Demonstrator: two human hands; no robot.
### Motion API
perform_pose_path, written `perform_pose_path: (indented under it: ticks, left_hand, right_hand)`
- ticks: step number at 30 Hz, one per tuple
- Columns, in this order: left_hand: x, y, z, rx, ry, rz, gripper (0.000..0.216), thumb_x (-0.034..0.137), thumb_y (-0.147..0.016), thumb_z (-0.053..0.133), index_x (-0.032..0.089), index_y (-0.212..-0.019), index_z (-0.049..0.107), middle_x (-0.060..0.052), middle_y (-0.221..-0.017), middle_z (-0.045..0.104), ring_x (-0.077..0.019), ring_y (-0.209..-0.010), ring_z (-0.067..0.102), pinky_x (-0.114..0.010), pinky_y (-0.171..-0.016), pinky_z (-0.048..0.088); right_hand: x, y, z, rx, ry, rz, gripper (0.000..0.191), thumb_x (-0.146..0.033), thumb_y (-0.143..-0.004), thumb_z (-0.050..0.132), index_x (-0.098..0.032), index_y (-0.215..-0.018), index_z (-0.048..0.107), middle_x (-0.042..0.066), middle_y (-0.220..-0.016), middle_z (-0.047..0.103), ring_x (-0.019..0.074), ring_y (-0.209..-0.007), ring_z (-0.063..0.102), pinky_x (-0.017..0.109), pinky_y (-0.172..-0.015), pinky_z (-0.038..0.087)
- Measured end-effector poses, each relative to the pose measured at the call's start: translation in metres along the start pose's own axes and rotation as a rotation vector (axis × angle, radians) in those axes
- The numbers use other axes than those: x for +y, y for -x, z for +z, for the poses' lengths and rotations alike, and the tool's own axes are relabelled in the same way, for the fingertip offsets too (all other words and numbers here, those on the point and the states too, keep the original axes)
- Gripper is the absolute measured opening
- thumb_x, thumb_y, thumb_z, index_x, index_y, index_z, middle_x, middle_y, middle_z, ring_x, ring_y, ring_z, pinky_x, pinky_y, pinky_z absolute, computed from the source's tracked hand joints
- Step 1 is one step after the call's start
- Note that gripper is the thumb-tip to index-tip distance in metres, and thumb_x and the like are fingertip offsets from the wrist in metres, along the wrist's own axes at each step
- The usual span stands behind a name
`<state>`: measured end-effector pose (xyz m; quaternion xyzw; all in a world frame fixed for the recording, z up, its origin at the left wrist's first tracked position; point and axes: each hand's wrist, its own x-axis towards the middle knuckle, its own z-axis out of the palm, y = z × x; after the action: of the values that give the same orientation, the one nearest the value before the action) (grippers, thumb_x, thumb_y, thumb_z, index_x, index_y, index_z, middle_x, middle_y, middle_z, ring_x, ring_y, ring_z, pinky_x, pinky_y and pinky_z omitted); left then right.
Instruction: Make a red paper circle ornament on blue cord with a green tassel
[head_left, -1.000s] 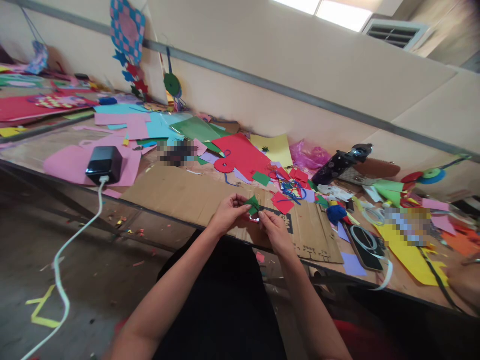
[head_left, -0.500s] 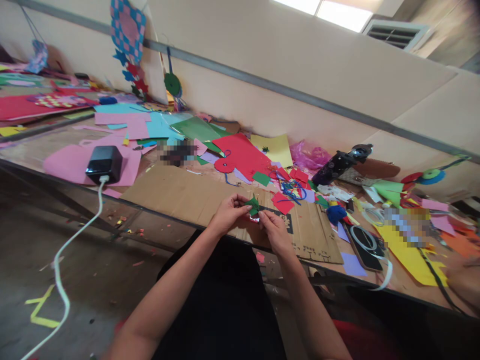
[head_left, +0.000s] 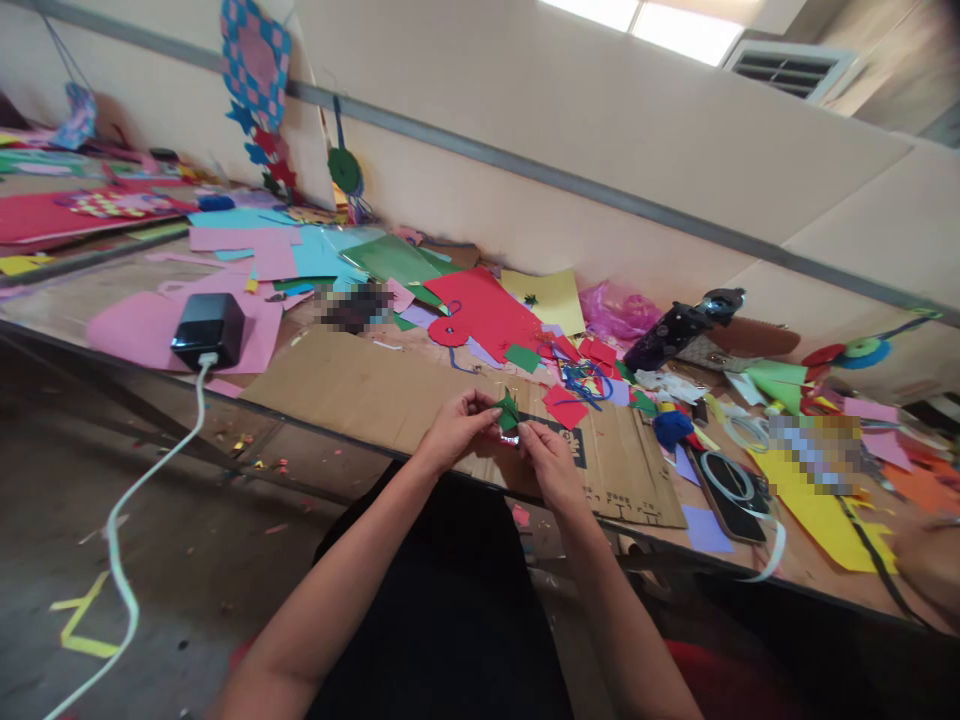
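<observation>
Over the front edge of a flat cardboard sheet, my left hand pinches a small green paper piece between thumb and fingers. My right hand has its fingers closed at the lower right corner of that piece. A narrow shiny pinkish strip shows just under the green piece, between both hands. What it is I cannot make out. Beside the right hand lie red paper squares, and a green paper square is farther back.
A red paper sheet, blue cord and a blue yarn bundle lie on the cluttered table. To the right are a phone and a yellow sheet; at left, a black charger with a white cable.
Almost nothing differs. The green piece is turned slightly between my fingers, and both hands stay in the same place.
</observation>
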<state>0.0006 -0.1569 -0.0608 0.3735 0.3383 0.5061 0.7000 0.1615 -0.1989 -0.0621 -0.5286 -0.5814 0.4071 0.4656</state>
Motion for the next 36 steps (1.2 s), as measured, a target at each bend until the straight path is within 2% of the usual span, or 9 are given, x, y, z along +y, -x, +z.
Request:
perform_pose_path:
  ticks: [9, 25, 36]
  left_hand:
    - [-0.0005, -0.0007, -0.0001, -0.082, -0.086, -0.017, 0.038, 0.038, -0.062, 0.085, 0.013, -0.076, 0.061, 0.002, -0.061, 0.063, -0.0074, -0.049, 0.057, -0.018, -0.049, 0.043]
    - [0.0014, 0.0013, 0.0017, -0.127, -0.039, -0.023, 0.037, 0.036, -0.06, 0.086, 0.014, -0.075, 0.06, 0.003, -0.064, 0.063, -0.0082, -0.054, 0.058, -0.021, -0.057, 0.048]
    - [-0.0002, -0.0001, -0.0013, -0.144, -0.091, -0.021, 0.035, 0.037, -0.063, 0.085, 0.014, -0.076, 0.061, 0.002, -0.063, 0.064, -0.0084, -0.054, 0.057, -0.02, -0.055, 0.044]
  right_hand:
    - [0.0005, -0.0004, -0.0004, -0.014, 0.012, 0.014, 0.05, -0.067, -0.084, 0.055, -0.021, -0.063, 0.051, 0.0, -0.059, 0.047, 0.0154, -0.06, 0.042, 0.027, -0.054, 0.031]
    - [-0.0006, 0.0004, 0.0007, -0.015, 0.015, -0.021, 0.049, -0.062, -0.087, 0.053, -0.022, -0.061, 0.047, -0.001, -0.06, 0.044, 0.0151, -0.06, 0.04, 0.029, -0.058, 0.03]
    - [-0.0025, 0.0009, 0.0014, -0.007, 0.025, -0.011, 0.05, -0.065, -0.085, 0.054, -0.022, -0.061, 0.048, -0.001, -0.059, 0.043, 0.0154, -0.059, 0.04, 0.029, -0.057, 0.031]
